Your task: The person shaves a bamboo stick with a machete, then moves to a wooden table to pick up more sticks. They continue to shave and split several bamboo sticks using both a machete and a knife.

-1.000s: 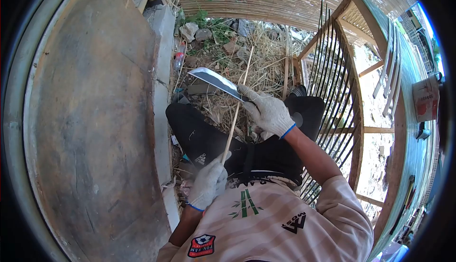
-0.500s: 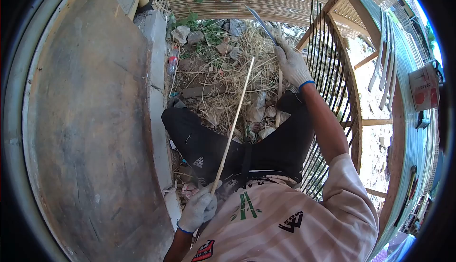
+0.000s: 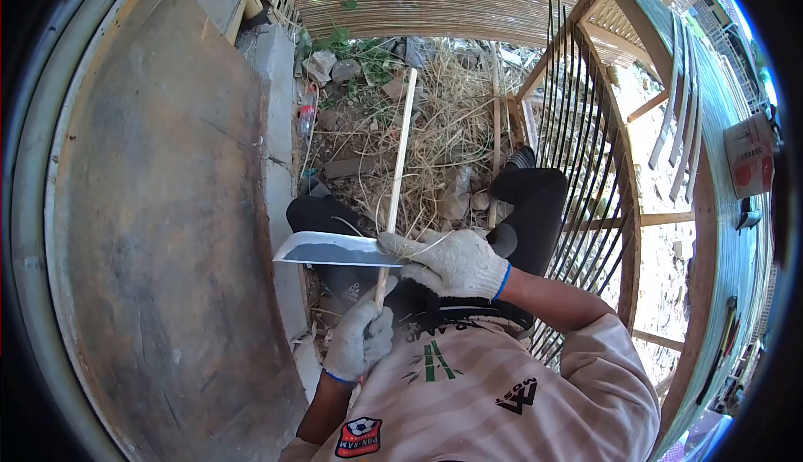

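A pale bamboo strip [image 3: 402,140] points up and away from my lap, slightly tilted. Its near end is wrapped in the closed fingers of my left hand [image 3: 358,338], which wears a knitted glove. My right hand [image 3: 458,263], gloved too, is closed on a broad-bladed knife [image 3: 328,249]; the handle is hidden inside the fist. The blade lies crosswise over my thigh with its tip to the left, and it meets the strip just above my left hand. My right index finger is stretched along the blade near the strip.
A large brown board [image 3: 167,211] and a concrete ledge [image 3: 280,119] run along the left. Dry shavings [image 3: 452,110] and stones [image 3: 319,65] cover the ground ahead. On the right stand a wooden frame with dark rods [image 3: 577,127] and a green-topped bench [image 3: 728,253] carrying a box [image 3: 747,154].
My right hand has brought the knife from far forward back to the strip near my lap. The strip now stands steeper, and my left hand has shifted slightly forward.
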Available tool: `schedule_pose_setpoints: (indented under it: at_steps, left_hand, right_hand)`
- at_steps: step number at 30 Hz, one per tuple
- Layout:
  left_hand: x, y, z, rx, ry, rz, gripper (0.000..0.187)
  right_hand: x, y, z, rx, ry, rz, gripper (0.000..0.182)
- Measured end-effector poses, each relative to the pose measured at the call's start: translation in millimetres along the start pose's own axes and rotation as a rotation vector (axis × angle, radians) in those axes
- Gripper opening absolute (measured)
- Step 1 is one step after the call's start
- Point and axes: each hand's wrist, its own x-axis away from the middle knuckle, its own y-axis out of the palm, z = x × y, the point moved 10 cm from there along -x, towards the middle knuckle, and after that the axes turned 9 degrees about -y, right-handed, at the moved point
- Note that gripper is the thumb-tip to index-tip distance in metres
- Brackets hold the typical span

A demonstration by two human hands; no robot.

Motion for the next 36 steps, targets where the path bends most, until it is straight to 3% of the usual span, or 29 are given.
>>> schedule_pose_setpoints:
  at_steps: [11, 13, 14, 15, 16, 18, 19, 20, 22, 25, 27, 28, 30, 32, 34, 35, 36]
  left_hand:
    - [3.8, -0.6, 4.4, 0.023, 0.037, 0.029, 0.053]
    - [6.0, -6.7, -5.4, 0.008, 0.006, -0.003, 0.052]
    - [7.2, -9.1, -14.2, -0.008, -0.03, -0.037, 0.051]
    - [9.6, -14.5, -21.1, -0.008, -0.033, -0.033, 0.051]
    - [12.2, -18.8, -28.3, -0.01, -0.032, -0.037, 0.051]
    - [17.4, -23.3, -31.0, -0.009, -0.026, -0.033, 0.051]
    - [18.0, -26.0, -23.0, 0.004, 0.021, -0.01, 0.05]
    - [16.7, -26.8, -13.4, 0.014, 0.069, 0.007, 0.049]
    - [12.3, -23.9, 11.3, -0.06, 0.142, 0.08, 0.05]
    - [14.1, -9.0, 60.7, -0.246, 0.382, 0.205, 0.051]
    - [30.3, 30.1, 103.6, -0.503, 0.575, 0.299, 0.048]
    - [39.1, 46.5, 122.4, -0.623, 0.669, 0.343, 0.046]
    - [57.0, 81.8, 158.0, -0.797, 0.86, 0.378, 0.041]
    - [83.6, 115.7, 189.7, -0.913, 1.031, 0.39, 0.031]
    - [112.8, 149.1, 218.3, -0.963, 1.176, 0.383, 0.028]
    - [126.1, 158.9, 230.5, -0.935, 1.226, 0.352, 0.029]
    - [138.2, 173.5, 242.9, -0.965, 1.318, 0.32, 0.029]
  right_hand:
    - [-10.4, -2.0, -3.5, 0.067, -0.033, -0.052, 0.06]
    - [-14.0, -15.0, 13.1, 0.144, 0.049, 0.014, 0.059]
    - [-16.2, -32.3, 35.4, 0.116, 0.156, 0.116, 0.059]
    - [-16.0, -53.1, 61.4, 0.03, 0.112, 0.342, 0.058]
    - [-12.5, -70.7, 90.7, -0.015, 0.307, 0.32, 0.055]
    - [8.1, -91.3, 144.3, -0.136, 0.47, 0.515, 0.047]
    - [18.8, -91.2, 172.2, -0.175, 0.42, 0.678, 0.048]
    - [20.7, -85.8, 181.8, -0.169, 0.414, 0.681, 0.048]
    - [41.4, -46.6, 223.7, -0.776, 0.706, 0.649, 0.042]
    - [52.1, 25.4, 218.5, -1.486, 0.836, 0.719, 0.033]
    - [61.1, 85.4, 226.6, -1.598, 0.966, 0.696, 0.026]
    - [62.3, 94.1, 211.4, -1.527, 0.969, 0.547, 0.025]
    - [67.8, 187.3, 236.7, -1.784, 1.034, 0.46, 0.029]
    - [75.0, 218.2, 229.7, -1.659, 1.056, 0.391, 0.031]
    - [61.6, 223.4, 241.3, -0.398, 0.5, -0.094, 0.031]
    - [62.9, 232.5, 254.2, -0.402, 0.516, -0.062, 0.031]
    - [60.8, 250.1, 262.7, -0.336, 0.506, -0.181, 0.034]
